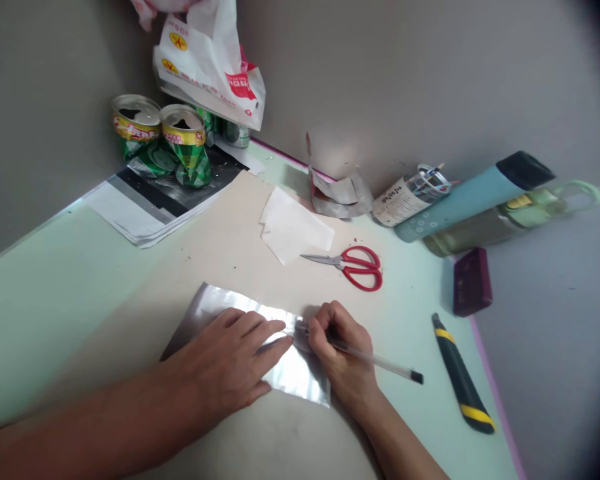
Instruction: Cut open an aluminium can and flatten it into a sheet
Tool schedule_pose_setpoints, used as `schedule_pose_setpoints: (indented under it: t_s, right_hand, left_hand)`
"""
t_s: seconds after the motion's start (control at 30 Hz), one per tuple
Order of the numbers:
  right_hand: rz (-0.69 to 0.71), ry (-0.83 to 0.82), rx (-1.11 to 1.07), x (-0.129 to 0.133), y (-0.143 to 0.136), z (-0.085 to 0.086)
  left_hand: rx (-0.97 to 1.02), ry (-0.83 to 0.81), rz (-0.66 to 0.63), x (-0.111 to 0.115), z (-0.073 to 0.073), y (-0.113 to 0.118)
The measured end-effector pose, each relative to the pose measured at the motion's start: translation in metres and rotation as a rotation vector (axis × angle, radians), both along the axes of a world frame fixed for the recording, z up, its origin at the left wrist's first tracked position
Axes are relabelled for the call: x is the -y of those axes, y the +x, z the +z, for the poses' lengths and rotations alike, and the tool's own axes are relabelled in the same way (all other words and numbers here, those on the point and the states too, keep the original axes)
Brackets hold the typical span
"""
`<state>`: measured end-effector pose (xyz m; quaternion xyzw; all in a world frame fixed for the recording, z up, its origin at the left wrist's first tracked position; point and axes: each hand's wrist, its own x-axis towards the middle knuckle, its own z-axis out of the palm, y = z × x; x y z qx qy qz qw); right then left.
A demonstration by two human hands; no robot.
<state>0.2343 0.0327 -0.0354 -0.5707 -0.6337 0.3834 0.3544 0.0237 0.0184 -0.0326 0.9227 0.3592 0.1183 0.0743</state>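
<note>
L hand (pixel 243 353) lay across a shiny metallic sheet (pixel 300 377) on a tan board (pixel 215 247), fingers slightly apart, while R hand (pixel 347 357), thumb & fingers clamped on a clear-barreled pen (pixel 380 361), worked at the sheet's R portion. Main risk, by the look of it: sheet seemed thin & slick, so too light an L hold could let it skid; too hard a press w/ the pen could crease or tear it. A slip could also run the tip into the L fingertips, just beside it. Sheet lay under the L fingers, its far L corner beyond the hand, near R corner bare by the R wrist. Pen angled back thru the R grip; exact tip contact couldn't be confirmed. Red-handled scissors (pixel 339 261) sat apart, farther back.
</note>
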Motion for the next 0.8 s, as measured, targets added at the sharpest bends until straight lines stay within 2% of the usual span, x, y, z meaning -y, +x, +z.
schedule_pose_setpoints:
  t_s: [0.27,0.6,0.8]
  right_hand:
    - [-0.012,-0.009,-0.009,-0.0029,-0.0013,-0.0028]
    - [0.056,-0.090,0.019,-0.0025,0.0010,0.0038]
    - [0.056,-0.076,0.036,-0.0021,0.0029,0.0033]
  left_hand:
    - [0.002,0.012,0.013,0.0011,-0.0056,0.0015]
    - [-0.047,-0.035,-0.006,0.0017,-0.0044,0.0010]
    - [-0.045,-0.045,-0.029,-0.0009,-0.0052,0.0010]
